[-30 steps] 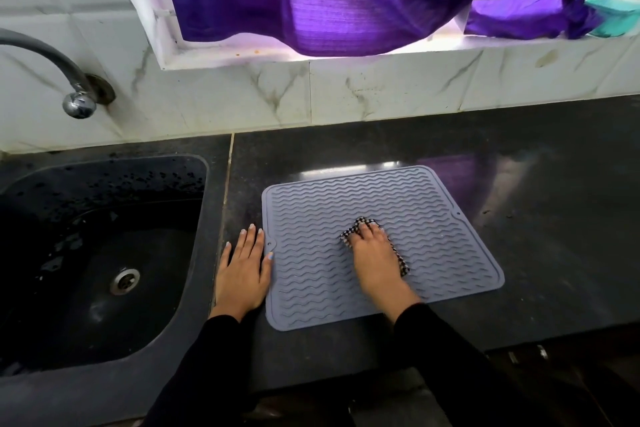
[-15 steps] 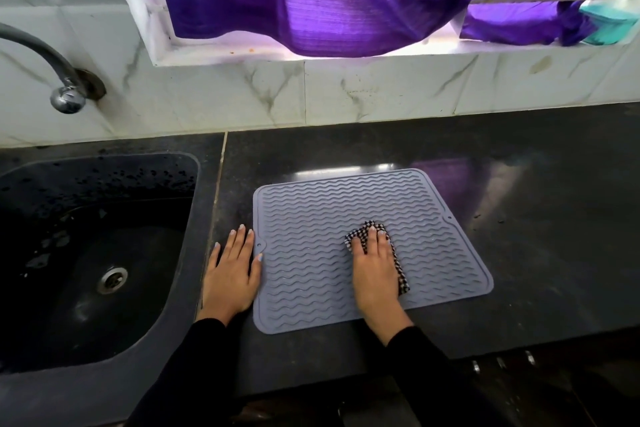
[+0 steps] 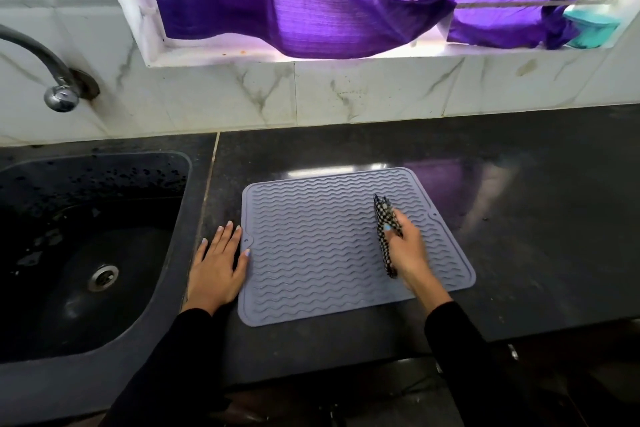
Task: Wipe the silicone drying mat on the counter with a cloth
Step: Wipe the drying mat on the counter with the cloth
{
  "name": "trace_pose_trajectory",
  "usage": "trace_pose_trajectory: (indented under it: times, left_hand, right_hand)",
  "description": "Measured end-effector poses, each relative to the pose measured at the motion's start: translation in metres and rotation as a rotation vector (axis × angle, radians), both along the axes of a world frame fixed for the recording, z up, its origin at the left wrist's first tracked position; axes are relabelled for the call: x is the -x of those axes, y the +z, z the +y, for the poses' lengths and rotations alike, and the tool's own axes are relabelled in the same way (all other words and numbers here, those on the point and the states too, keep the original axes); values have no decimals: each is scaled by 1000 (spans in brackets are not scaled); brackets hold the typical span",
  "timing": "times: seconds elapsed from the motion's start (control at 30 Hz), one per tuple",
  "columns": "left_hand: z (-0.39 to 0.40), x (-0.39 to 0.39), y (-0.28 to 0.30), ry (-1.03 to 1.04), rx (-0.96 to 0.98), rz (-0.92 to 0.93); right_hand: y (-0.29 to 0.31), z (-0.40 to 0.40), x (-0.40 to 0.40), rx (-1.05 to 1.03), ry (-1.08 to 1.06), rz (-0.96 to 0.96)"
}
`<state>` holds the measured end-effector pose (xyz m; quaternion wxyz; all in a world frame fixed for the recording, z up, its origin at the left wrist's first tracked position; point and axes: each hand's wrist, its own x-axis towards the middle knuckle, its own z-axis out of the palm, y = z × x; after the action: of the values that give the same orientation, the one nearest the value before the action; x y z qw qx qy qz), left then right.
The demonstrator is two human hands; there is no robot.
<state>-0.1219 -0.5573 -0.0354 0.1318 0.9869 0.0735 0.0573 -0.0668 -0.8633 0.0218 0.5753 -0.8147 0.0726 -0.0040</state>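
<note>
The right hand (image 3: 405, 248) is gripping the checked cloth (image 3: 387, 232) folded on edge, thumb across it, so the cloth is standing nearly upright over the right part of the mat (image 3: 311, 246) rather than lying flat; whether its lower edge is touching the ridges is hard to tell from this angle. The left hand (image 3: 216, 270) is resting flat with straight fingers on the counter (image 3: 519, 218), thumb touching the mat's left edge. The mat is lying flat just right of the sink (image 3: 93, 253). Risk: with the cloth bunched, only a narrow strip would be wiping, leaving grooves missed. A hard stroke could also be sliding the mat, since the bracing hand is barely on it.
</note>
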Motion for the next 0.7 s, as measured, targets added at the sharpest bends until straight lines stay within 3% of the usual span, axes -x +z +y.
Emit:
trace_pose_trajectory:
  times: [0.13, 0.27, 0.33, 0.5, 0.63, 0.7]
  left_hand:
    - [2, -1, -2, -3, 10, -14]
    - [2, -2, -3, -6, -10, -11]
    - [1, -2, -3, -10, -23, -12]
    - [2, -2, -4, -10, -30, -6]
    - [2, -1, -2, -9, -35, -7]
    - [2, -1, -2, -8, -30, -10]
  right_hand:
    - [-6, 19, 24, 279, 152, -195]
    - [-28, 38, 34, 522, 378, -239]
    - [-26, 33, 30, 517, 395, -211]
    - [-23, 20, 20, 231, 377, -156]
    - [2, -1, 2, -463, 131, 282]
    - [11, -15, -7, -620, 61, 389]
